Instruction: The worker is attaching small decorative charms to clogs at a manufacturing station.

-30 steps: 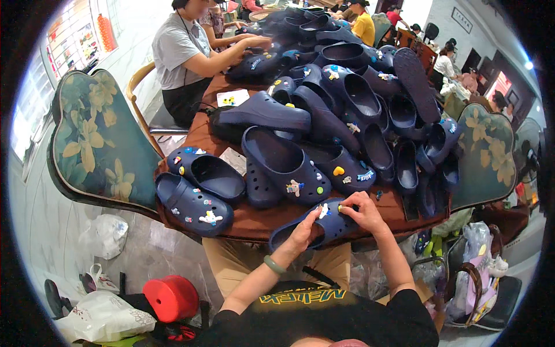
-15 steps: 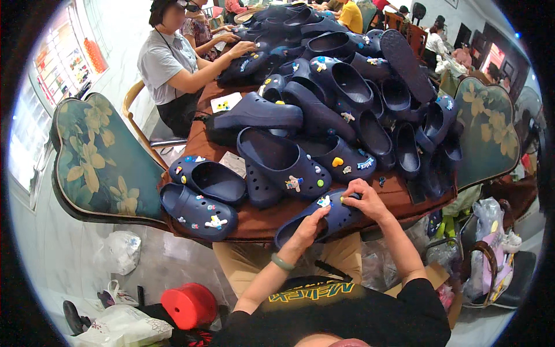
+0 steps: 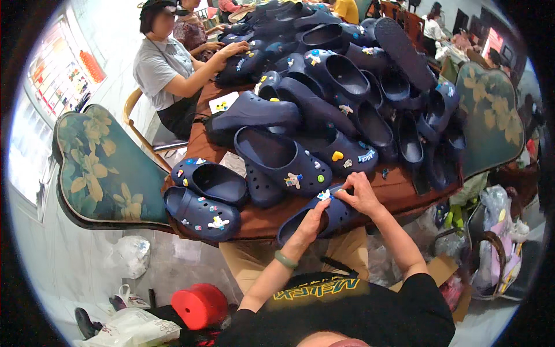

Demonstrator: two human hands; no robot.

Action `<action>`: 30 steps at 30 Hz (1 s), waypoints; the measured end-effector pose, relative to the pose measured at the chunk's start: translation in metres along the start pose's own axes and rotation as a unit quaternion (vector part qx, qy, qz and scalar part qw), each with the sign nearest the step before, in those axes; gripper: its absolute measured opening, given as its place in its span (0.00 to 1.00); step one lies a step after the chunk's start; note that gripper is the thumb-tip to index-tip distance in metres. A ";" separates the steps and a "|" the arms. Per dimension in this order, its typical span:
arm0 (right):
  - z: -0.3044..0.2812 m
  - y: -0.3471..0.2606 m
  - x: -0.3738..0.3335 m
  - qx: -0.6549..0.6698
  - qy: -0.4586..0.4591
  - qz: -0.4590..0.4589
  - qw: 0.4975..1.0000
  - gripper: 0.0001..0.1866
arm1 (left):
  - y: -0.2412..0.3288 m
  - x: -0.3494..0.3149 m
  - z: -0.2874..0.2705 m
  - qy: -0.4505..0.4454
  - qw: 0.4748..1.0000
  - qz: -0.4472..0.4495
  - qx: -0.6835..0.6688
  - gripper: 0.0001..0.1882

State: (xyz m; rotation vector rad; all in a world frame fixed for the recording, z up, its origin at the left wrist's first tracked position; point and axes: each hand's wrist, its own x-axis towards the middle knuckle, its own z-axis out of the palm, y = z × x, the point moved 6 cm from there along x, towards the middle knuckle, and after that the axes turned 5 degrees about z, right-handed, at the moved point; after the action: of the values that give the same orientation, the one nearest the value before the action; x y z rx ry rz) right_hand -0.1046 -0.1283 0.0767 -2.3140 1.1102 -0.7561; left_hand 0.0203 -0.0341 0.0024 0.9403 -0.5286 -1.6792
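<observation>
A navy clog (image 3: 341,219) lies tilted at the near edge of the table, its toe pointing right. My left hand (image 3: 310,226) is closed on its rim, thumb beside a white and blue charm (image 3: 325,196) on the upper. Over the toe, the fingertips of my right hand (image 3: 362,194) are pinched together against the upper; what they hold, if anything, is hidden. Just beyond is another navy clog (image 3: 277,156) with charms. To the left sits a pair of decorated clogs, the nearer one (image 3: 199,214) bearing a white figure charm.
A big heap of navy clogs (image 3: 347,75) covers much of the brown-covered table (image 3: 399,188). A white card with yellow charms (image 3: 222,105) lies at its left. A co-worker (image 3: 167,69) sits at the far left. Floral chairs (image 3: 107,168) flank the table; a red stool (image 3: 199,305) stands below.
My right fingertips have shifted slightly toward the white charm, and a yellowish spot seen at them before is now hidden. The left hand keeps its hold on the clog. The whole view has shifted slightly.
</observation>
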 end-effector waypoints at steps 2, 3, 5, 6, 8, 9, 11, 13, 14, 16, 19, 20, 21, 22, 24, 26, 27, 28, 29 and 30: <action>-0.001 0.001 -0.003 -0.009 0.027 0.002 1.000 0.15 | 0.000 -0.001 0.003 0.017 0.999 0.011 -0.029 0.14; -0.003 -0.002 -0.005 0.005 0.045 -0.026 0.999 0.15 | 0.003 -0.003 0.005 0.002 0.998 0.043 -0.041 0.12; -0.006 -0.001 -0.010 0.012 0.065 -0.045 0.997 0.14 | 0.001 -0.006 -0.003 0.002 0.999 0.012 -0.033 0.10; -0.007 0.000 -0.013 0.010 0.071 -0.060 0.996 0.14 | -0.003 -0.005 -0.009 0.023 1.000 -0.010 -0.019 0.11; -0.010 0.007 -0.017 0.075 0.051 -0.087 0.992 0.12 | -0.004 -0.001 -0.006 -0.018 0.998 0.024 -0.052 0.15; -0.012 0.016 -0.021 0.089 0.045 -0.057 0.993 0.11 | -0.004 -0.001 -0.005 -0.030 0.997 0.038 -0.059 0.18; -0.025 0.046 -0.023 0.149 0.096 0.036 0.984 0.09 | -0.004 -0.001 0.000 -0.064 0.994 0.043 -0.081 0.24; -0.049 0.079 -0.022 0.115 0.197 0.083 0.970 0.07 | -0.001 -0.001 0.004 -0.070 0.993 0.052 -0.080 0.27; -0.063 0.096 -0.021 0.063 0.255 0.107 0.959 0.07 | 0.000 -0.001 0.004 -0.063 0.993 0.056 -0.080 0.27; -0.081 0.126 -0.021 -0.013 0.285 0.124 0.950 0.08 | 0.000 -0.003 0.005 -0.064 0.993 0.056 -0.082 0.27; -0.073 0.163 -0.025 -0.063 0.177 0.189 0.964 0.14 | 0.002 -0.002 0.007 -0.093 0.989 0.065 -0.091 0.27; -0.069 0.165 -0.027 -0.098 0.168 0.163 0.967 0.15 | 0.001 -0.001 0.004 -0.077 0.992 0.062 -0.076 0.27; -0.065 0.166 -0.028 -0.127 0.156 0.133 0.971 0.16 | 0.001 -0.001 0.003 -0.077 0.992 0.067 -0.073 0.26; -0.060 0.166 -0.028 -0.156 0.142 0.102 0.972 0.17 | 0.002 0.000 0.003 -0.076 0.992 0.071 -0.071 0.26; -0.057 0.168 -0.032 -0.125 0.170 0.088 0.973 0.15 | 0.001 -0.001 0.002 -0.069 0.993 0.067 -0.072 0.25; -0.053 0.168 -0.034 -0.121 0.191 0.080 0.971 0.12 | 0.002 -0.002 0.004 -0.081 0.990 0.080 -0.080 0.25; -0.053 0.163 -0.037 -0.138 0.217 0.051 0.965 0.12 | 0.001 -0.002 0.002 -0.061 0.993 0.072 -0.069 0.25; -0.053 0.162 -0.039 -0.125 0.230 0.065 0.963 0.12 | 0.001 -0.003 0.002 -0.055 0.994 0.067 -0.060 0.25; -0.054 0.160 -0.041 -0.112 0.246 0.078 0.960 0.12 | 0.002 -0.004 0.003 -0.057 0.994 0.064 -0.062 0.25; -0.057 0.157 -0.043 -0.098 0.258 0.106 0.955 0.12 | 0.002 -0.004 0.005 -0.061 0.994 0.065 -0.070 0.25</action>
State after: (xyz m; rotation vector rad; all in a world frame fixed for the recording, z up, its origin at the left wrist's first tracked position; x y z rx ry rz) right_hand -0.2509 -0.1923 0.0107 -2.1541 1.6961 -1.2562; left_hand 0.0185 -0.0319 0.0081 0.6904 -0.5344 -1.6399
